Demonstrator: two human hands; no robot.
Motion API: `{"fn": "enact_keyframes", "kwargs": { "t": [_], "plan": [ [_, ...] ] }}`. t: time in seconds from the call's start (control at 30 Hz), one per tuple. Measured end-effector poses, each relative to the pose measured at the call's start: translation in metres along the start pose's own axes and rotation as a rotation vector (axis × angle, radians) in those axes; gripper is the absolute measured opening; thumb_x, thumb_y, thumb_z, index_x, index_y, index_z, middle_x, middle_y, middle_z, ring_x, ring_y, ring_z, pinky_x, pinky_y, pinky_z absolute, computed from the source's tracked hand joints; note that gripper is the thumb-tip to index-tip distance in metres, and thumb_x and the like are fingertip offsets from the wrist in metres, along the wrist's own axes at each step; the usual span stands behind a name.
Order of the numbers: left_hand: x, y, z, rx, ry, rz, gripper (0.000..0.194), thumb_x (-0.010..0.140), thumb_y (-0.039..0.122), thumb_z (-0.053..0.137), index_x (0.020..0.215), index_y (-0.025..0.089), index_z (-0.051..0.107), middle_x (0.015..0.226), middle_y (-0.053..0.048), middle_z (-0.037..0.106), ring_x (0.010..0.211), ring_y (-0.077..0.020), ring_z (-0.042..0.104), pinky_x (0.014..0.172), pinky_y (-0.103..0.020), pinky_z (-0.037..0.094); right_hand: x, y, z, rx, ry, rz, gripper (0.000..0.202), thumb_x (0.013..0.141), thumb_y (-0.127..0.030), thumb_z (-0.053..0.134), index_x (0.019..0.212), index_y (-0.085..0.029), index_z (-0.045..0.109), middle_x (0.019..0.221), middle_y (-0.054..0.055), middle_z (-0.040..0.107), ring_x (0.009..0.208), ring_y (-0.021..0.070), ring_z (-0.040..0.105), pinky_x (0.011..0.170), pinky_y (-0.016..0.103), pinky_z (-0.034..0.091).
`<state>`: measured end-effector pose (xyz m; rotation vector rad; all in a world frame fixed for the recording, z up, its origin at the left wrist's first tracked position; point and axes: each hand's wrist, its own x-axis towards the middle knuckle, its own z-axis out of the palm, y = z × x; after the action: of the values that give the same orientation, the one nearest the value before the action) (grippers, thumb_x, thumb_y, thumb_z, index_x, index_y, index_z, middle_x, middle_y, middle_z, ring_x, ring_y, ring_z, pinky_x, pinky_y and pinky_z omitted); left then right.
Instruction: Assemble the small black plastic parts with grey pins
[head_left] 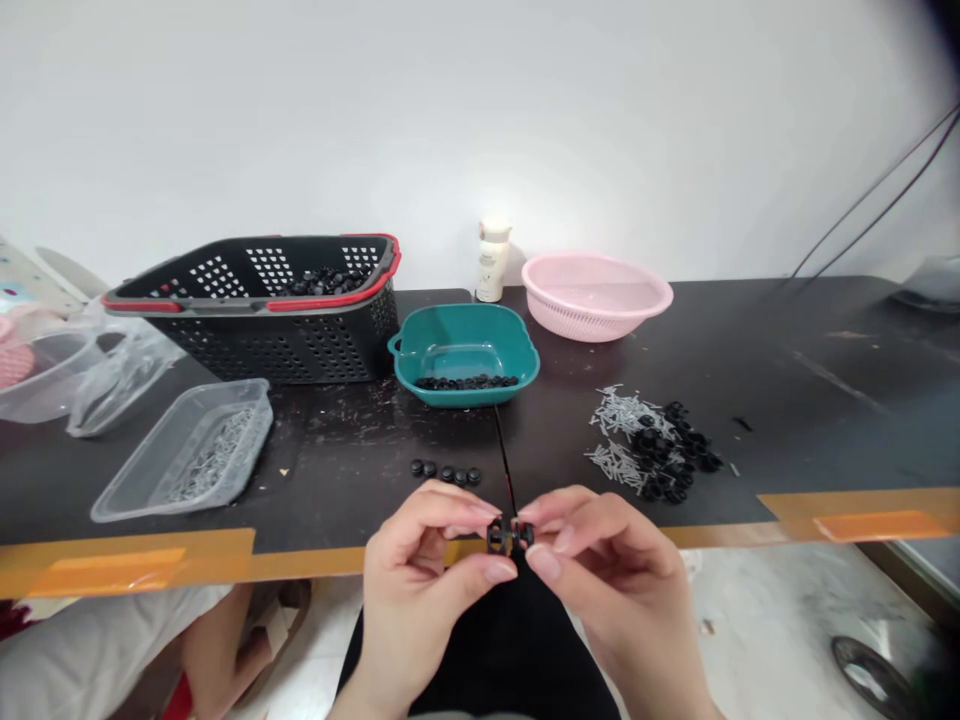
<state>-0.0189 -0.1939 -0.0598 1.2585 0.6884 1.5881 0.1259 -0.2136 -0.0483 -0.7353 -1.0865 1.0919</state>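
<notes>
Just over the table's front edge, my left hand pinches a small black plastic part between thumb and fingertips. Facing it, my right hand grips a second small black plastic part. The two parts are side by side, very close; whether they touch I cannot tell. Beyond my hands lies a row of several round black caps. To the right is a loose pile of black plastic parts mixed with metal pins. More black pieces sit in a teal basin.
A black basket with a red rim holds black parts at the back left. Before it stands a clear tray of metal pins. A pink colander and a white bottle stand by the wall. Someone's arm shows lower left.
</notes>
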Motion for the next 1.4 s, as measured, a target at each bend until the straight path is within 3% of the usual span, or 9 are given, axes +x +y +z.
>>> {"fn": "enact_keyframes", "kwargs": {
  "t": [0.3,0.4,0.67,0.83,1.03,1.2,1.4],
  "plan": [
    [0.001,0.001,0.002,0.020,0.024,-0.002,0.023,0.066,0.011,0.087,0.080,0.025,0.077,0.077,0.002,0.071,0.073,-0.0101,0.070,0.067,-0.015,0.057,-0.004,0.002,-0.001,0.005,0.023,0.050,0.029,0.074,-0.003,0.079,0.077,-0.031,0.074,0.088,-0.008,0.080,0.082,0.0081,0.074,0.077,0.014,0.058],
    [0.001,0.000,0.003,0.009,0.042,0.002,0.024,0.065,0.011,0.088,0.081,0.025,0.077,0.076,0.002,0.071,0.072,-0.0099,0.070,0.066,-0.014,0.057,-0.004,0.006,0.000,0.109,0.032,0.102,0.025,0.074,-0.007,0.081,0.075,-0.030,0.073,0.086,-0.007,0.080,0.081,0.0086,0.074,0.076,0.015,0.058],
    [-0.002,-0.001,0.003,-0.013,0.009,-0.031,0.021,0.067,0.018,0.088,0.084,0.027,0.078,0.076,0.001,0.073,0.072,-0.0115,0.069,0.067,-0.017,0.056,0.003,0.009,-0.005,0.330,-0.069,0.478,0.024,0.064,-0.025,0.091,0.082,-0.025,0.076,0.076,-0.003,0.074,0.068,0.0059,0.064,0.064,0.013,0.051],
    [-0.004,-0.005,0.002,0.003,0.037,-0.055,0.025,0.066,0.034,0.088,0.088,0.032,0.079,0.073,0.004,0.074,0.073,-0.0105,0.066,0.091,-0.023,0.050,0.010,0.008,-0.008,0.418,-0.177,0.682,0.032,0.059,-0.033,0.093,0.077,-0.019,0.072,0.069,-0.003,0.070,0.058,0.0060,0.063,0.059,0.015,0.050],
    [0.001,-0.012,-0.003,0.107,-0.055,0.043,0.018,0.073,0.044,0.081,0.087,0.034,0.081,0.078,0.002,0.073,0.076,-0.0122,0.066,0.111,-0.033,0.035,0.013,0.016,-0.010,0.370,-0.254,0.735,0.038,0.057,-0.037,0.093,0.082,-0.015,0.076,0.061,-0.002,0.068,0.050,0.0075,0.060,0.052,0.018,0.051],
    [0.001,-0.020,-0.005,0.076,-0.028,0.055,0.020,0.071,0.044,0.082,0.088,0.033,0.082,0.087,-0.004,0.074,0.086,-0.0168,0.068,0.109,-0.040,0.041,0.014,0.014,-0.003,0.478,-0.249,0.745,0.028,0.061,-0.035,0.091,0.077,-0.015,0.079,0.059,-0.001,0.067,0.049,0.0044,0.057,0.050,0.014,0.049],
    [0.007,-0.015,-0.011,0.091,-0.144,0.112,0.022,0.071,0.039,0.084,0.092,0.034,0.081,0.080,-0.002,0.075,0.078,-0.0155,0.069,0.105,-0.040,0.045,0.006,0.013,0.001,0.504,-0.210,0.674,0.026,0.063,-0.033,0.091,0.081,-0.018,0.080,0.062,-0.001,0.069,0.050,0.0048,0.058,0.049,0.013,0.049]
  ]
}}
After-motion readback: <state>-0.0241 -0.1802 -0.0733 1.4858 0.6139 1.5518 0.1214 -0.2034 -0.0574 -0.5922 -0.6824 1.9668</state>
